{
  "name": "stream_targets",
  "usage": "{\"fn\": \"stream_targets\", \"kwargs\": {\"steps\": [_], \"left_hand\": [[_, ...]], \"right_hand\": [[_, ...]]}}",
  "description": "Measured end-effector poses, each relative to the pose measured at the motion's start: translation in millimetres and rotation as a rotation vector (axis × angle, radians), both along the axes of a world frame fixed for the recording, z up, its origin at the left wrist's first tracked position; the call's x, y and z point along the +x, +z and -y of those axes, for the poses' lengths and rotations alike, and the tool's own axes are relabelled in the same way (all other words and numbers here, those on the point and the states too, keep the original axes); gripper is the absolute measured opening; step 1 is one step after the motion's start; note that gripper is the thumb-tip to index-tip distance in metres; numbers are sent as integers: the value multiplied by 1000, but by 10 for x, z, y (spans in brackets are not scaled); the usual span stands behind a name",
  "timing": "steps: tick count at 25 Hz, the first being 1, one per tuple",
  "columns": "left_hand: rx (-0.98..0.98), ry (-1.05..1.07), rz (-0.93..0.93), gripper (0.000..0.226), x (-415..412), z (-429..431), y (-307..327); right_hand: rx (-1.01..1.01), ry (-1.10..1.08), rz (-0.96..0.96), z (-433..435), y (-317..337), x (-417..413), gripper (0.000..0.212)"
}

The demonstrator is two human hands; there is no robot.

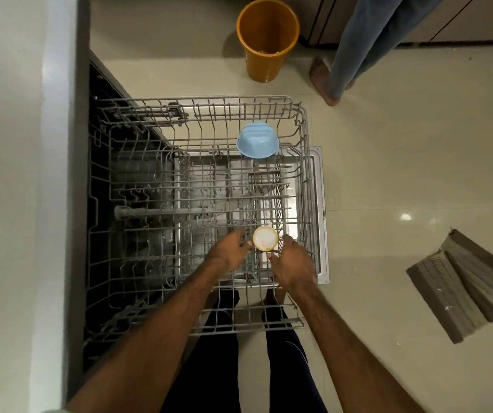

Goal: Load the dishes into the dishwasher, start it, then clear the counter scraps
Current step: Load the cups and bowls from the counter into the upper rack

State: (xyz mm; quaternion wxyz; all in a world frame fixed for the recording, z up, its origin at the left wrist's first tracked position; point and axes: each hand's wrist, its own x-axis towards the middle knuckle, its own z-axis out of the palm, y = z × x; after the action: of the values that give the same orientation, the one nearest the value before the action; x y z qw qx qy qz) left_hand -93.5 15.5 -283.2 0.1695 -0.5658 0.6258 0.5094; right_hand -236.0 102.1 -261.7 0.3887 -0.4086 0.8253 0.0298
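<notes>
The dishwasher's grey wire upper rack [305, 174] is pulled out over the open door. A light blue bowl [257, 140] sits upside down near the rack's far right corner. A cream cup [265, 238] with a small red mark stands inverted in the rack's near right part. My left hand [229, 251] is at the cup's left side with its fingertips touching it. My right hand [294, 263] is at the cup's right side, its thumb and fingers against it. Both hands seem to hold the cup between them.
An orange bin [267, 40] stands on the tiled floor beyond the rack. Another person's legs and bare foot [327, 81] are at the upper right. A folded grey mat [462, 281] lies on the floor at right. The counter's edge [60, 174] runs along the left.
</notes>
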Motion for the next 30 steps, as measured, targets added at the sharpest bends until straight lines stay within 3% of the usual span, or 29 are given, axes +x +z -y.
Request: {"fn": "stream_targets", "kwargs": {"steps": [6,14,19,24,30], "left_hand": [[-185,111,107,22,117,-47,790],[-410,437,110,30,574,-295,2097],[-607,792,131,25,1368,-600,2776],[-741,1148,142,18,2384,-1281,3253],[-882,1451,275,22,3439,-2862,3335]], "right_hand": [[-41,105,-11,45,664,-35,49],[-256,502,26,435,1812,391,39],[-492,777,171,664,2359,1371,25],[-681,1078,335,306,2753,2600,37],[-619,1387,483,-789,2860,3932,35]]}}
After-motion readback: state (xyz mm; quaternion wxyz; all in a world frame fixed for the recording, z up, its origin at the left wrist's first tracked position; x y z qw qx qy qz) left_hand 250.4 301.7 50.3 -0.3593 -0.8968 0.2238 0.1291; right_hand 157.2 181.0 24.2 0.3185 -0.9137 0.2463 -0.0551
